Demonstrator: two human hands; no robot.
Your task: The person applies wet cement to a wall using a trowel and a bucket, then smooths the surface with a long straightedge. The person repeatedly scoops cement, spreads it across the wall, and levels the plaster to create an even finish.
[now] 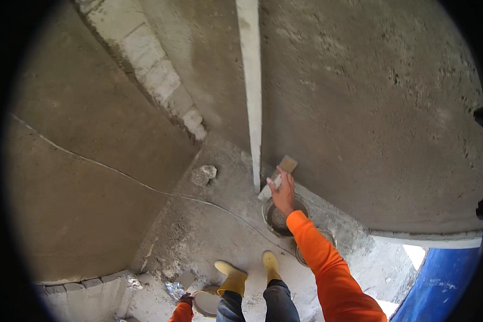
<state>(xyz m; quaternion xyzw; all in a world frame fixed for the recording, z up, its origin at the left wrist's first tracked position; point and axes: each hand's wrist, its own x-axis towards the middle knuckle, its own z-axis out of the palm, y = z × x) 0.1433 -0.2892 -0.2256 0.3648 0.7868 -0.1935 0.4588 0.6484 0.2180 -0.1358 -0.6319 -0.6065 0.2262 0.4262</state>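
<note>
My right hand (284, 194) reaches forward in an orange sleeve, thumb and fingers around a flat, straight-edged wooden block (288, 163). The block is tilted, close to the foot of the plastered wall and the lower end of a long pale straight board (250, 80). Below this hand is a round bucket (278, 221) with grey mortar-like material in it. My left hand (186, 299) is low at the lower edge, looking closed and dark. Just beyond it is a flat grey piece (186, 278); whether the hand holds it is unclear. A round tub (206, 303) stands beside this hand.
A second round container (327, 236) stands partly behind my right sleeve. A thin cord (118, 173) runs across toward the buckets. A broken lump (203, 175) and a crumpled plastic bag (175, 290) lie on the floor. A blue surface (440, 284) is at lower right.
</note>
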